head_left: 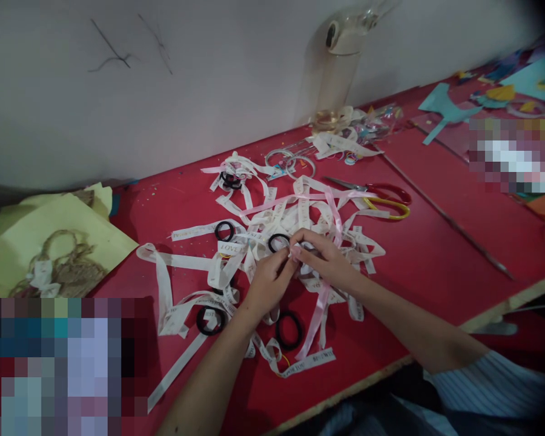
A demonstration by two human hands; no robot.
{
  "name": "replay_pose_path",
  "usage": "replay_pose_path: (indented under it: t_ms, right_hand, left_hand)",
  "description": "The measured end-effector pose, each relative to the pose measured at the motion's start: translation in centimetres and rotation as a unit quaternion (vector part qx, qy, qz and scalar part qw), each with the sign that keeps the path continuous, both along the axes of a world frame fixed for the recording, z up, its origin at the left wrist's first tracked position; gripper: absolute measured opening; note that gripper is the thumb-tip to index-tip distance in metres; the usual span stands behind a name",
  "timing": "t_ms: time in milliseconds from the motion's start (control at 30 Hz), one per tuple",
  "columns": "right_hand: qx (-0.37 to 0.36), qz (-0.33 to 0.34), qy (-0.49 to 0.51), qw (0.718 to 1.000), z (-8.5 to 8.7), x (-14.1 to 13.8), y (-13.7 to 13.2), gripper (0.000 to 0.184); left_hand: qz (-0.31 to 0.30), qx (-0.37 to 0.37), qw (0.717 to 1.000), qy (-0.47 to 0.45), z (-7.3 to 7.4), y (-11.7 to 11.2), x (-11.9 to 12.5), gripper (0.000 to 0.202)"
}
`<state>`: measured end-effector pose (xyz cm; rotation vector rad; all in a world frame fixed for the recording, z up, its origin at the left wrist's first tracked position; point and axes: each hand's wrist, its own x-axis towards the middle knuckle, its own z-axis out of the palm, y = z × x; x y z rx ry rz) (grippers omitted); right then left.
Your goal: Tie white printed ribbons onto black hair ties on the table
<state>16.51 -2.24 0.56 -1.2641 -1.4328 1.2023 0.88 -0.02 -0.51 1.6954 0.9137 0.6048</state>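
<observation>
White ribbon (292, 251) is pinched by left hand (271, 277) and right hand (327, 259), axis hidden; printed ribbons (303, 209) are heaped around, scissors (371, 190) far right

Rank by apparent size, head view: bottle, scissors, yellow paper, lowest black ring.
1. Yellow paper
2. Bottle
3. Scissors
4. Lowest black ring

Bottle and scissors look similar in length; the bottle is broader.
</observation>
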Motion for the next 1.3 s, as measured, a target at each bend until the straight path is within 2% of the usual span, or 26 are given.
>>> replay_pose_path:
  t_ms: [1300]
  right_hand:
    - [-0.017, -0.020, -0.020, 0.999, -0.21, -0.24, 0.13, 0.020]
  left_hand:
    - [0.008, -0.011, 1.000, 0.010, -0.20, -0.01, 0.07, 0.035]
